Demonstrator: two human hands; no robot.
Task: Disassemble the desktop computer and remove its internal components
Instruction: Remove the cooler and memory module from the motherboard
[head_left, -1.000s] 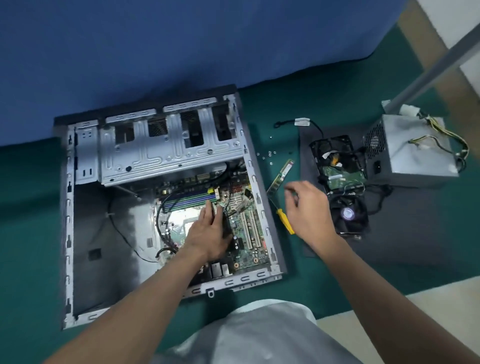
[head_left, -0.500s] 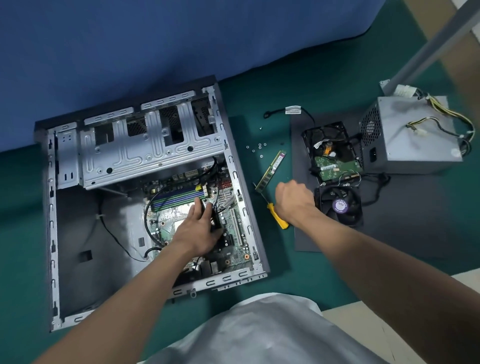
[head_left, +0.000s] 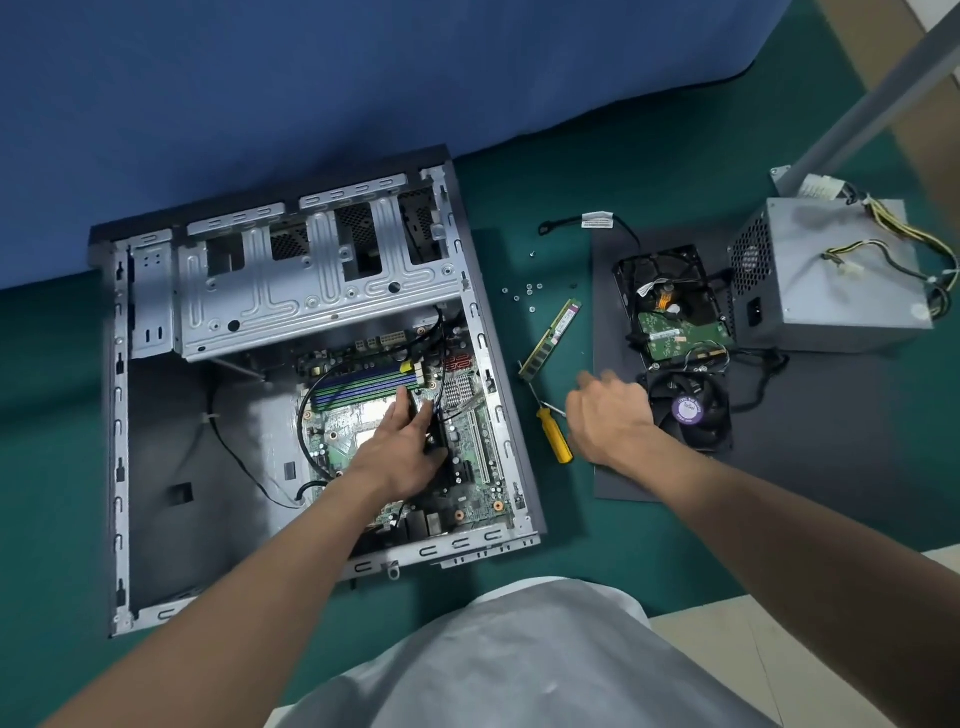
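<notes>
My left hand (head_left: 400, 452) rests on the motherboard (head_left: 483, 499) inside the open computer case (head_left: 117, 415), centre left of the frame, with its fingers straight and slightly apart. My right hand (head_left: 608, 421) is blurred. It hovers just right of the yellow-handled screwdriver (head_left: 556, 439), fingers loosely apart and gripping nothing. Higher in the frame lies a RAM stick (head_left: 551, 332). Its sticker, and the purple one on the fan (head_left: 688, 410), carry writing too small to read.

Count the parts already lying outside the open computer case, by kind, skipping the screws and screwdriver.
Green memory stick: 1
Black hard drive with green circuit board: 1
Black cooling fan with purple hub label: 1
Grey metal power supply box: 1
Loose black cable with white tag: 1
Total: 5
</notes>
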